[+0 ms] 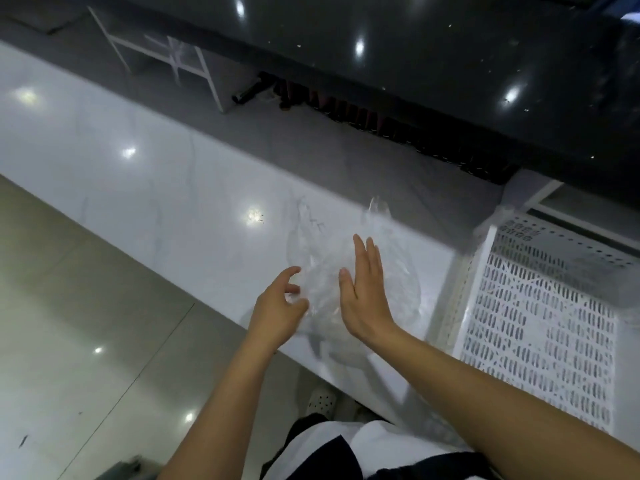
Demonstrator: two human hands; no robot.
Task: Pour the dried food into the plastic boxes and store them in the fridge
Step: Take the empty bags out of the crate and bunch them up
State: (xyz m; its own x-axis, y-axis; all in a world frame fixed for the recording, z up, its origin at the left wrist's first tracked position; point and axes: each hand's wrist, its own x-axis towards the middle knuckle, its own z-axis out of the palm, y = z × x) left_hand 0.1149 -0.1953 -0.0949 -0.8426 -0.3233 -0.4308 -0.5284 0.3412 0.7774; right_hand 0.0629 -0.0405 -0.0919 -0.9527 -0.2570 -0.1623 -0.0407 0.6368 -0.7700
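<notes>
1. Clear plastic bag (349,271) lies crumpled on white counter (156,188), near its front edge.
2. Left hand (277,306) – fingers loosely curled, touching bag's left edge; a grip, cannot tell.
3. Right hand (363,292) – flat, fingers straight, over the bag.
4. White perforated basket (540,306) just right.

Two bare hands reach forward: one left hand (277,306) and one right hand (363,299). One crumpled, clear plastic bag (322,244) lies on one white marble-look counter (145,188). One white perforated metal rack (540,306) stands beside it. One white perforated clog (320,400) shows below. The dark bottles under the black worktop are too blurred to count
</notes>
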